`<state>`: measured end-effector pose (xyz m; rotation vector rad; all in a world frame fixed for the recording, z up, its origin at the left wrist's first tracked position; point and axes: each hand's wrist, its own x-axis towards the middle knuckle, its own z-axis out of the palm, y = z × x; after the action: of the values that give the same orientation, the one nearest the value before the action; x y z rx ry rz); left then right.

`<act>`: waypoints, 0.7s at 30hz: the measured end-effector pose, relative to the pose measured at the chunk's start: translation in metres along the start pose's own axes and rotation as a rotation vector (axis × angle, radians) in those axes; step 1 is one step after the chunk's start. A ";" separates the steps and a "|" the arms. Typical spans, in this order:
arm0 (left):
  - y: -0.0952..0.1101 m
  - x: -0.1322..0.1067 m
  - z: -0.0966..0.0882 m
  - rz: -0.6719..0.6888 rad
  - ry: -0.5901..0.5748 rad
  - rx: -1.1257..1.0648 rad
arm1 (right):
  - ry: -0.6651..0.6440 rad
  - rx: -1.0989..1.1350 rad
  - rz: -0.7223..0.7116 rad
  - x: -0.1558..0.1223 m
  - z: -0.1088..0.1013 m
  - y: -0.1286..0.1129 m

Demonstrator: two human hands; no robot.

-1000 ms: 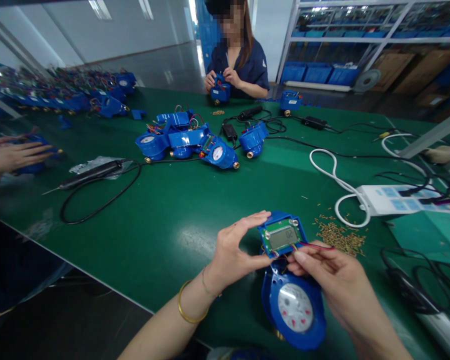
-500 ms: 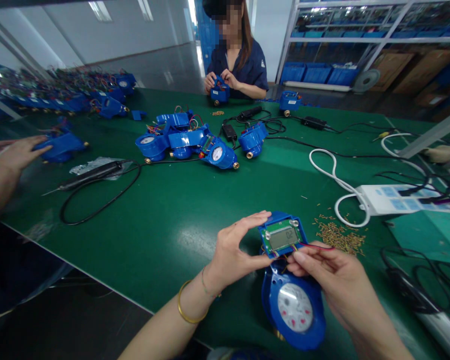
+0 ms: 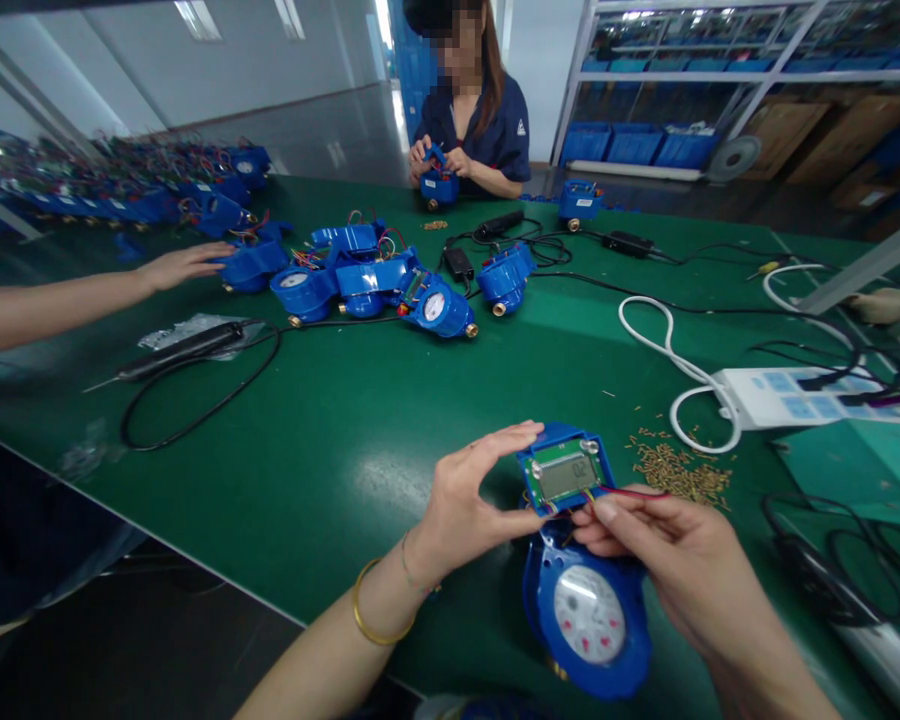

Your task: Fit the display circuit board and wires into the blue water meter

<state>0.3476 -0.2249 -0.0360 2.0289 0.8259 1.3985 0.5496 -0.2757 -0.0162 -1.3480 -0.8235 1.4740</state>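
A blue water meter with a white dial lies on the green table near its front edge. Its blue lid with a small LCD circuit board is tilted up above the dial. My left hand pinches the lid's left side between thumb and fingers. My right hand grips the lid's lower right corner, where red and black wires come out.
A pile of small brass screws lies right of the lid, beside a white power strip. Several blue meters are clustered mid-table. A co-worker's hand reaches in from the left. A person sits opposite with a meter.
The co-worker's hand at the left has pushed a blue meter rightward across the table to the middle cluster. My hands and the lid have barely moved.
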 end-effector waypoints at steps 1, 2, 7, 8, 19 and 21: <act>0.001 0.000 0.000 0.003 0.000 0.000 | 0.000 -0.001 0.002 0.000 -0.001 0.001; 0.001 0.001 0.000 0.007 -0.001 0.000 | 0.003 -0.002 -0.001 0.000 -0.002 0.002; 0.001 0.002 0.000 0.015 0.002 -0.002 | 0.027 0.024 0.024 0.000 0.001 0.000; 0.001 0.002 0.000 0.016 0.005 -0.004 | 0.037 0.032 0.039 0.000 0.003 -0.002; -0.002 -0.008 0.006 -0.174 0.023 -0.132 | 0.069 0.039 0.085 -0.004 0.011 -0.012; -0.002 -0.008 0.007 -0.204 0.018 -0.148 | 0.079 0.038 0.089 -0.004 0.012 -0.012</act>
<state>0.3515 -0.2299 -0.0450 1.7707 0.8833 1.3240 0.5399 -0.2739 -0.0022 -1.4204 -0.6903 1.4875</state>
